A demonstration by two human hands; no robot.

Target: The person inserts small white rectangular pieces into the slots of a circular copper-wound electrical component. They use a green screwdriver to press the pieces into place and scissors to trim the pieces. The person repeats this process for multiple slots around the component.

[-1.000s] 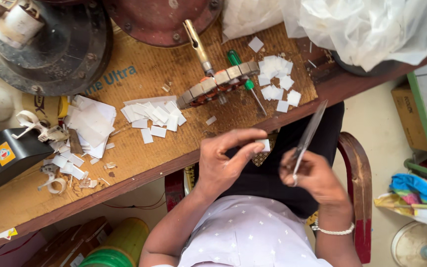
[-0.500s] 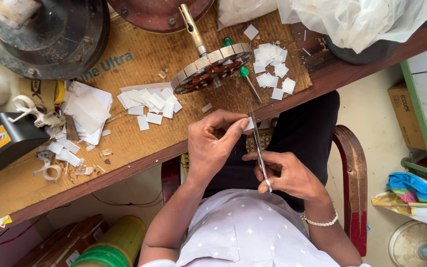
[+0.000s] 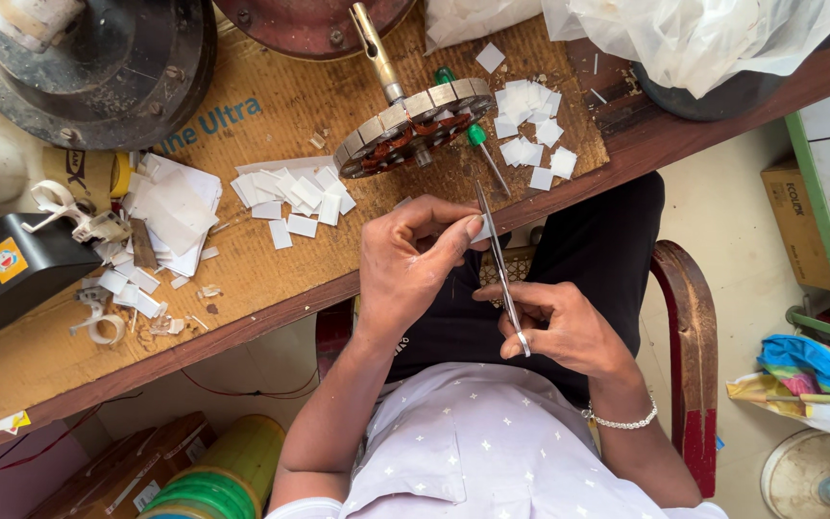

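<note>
Both hands sit lower over the lap than a second ago, scissors now upright. Left hand [image 3: 405, 274] pinches a small white paper piece [image 3: 480, 229] at the table edge [image 3: 271, 312]; right hand [image 3: 569, 332] grips the scissors [image 3: 500, 259], blades touching the piece.

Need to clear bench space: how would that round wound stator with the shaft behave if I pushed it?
The stator looks heavy for its size, metal laminations with copper windings. It sits tilted, so it may rock or pivot on its shaft and scatter the paper slips nearby.
</note>
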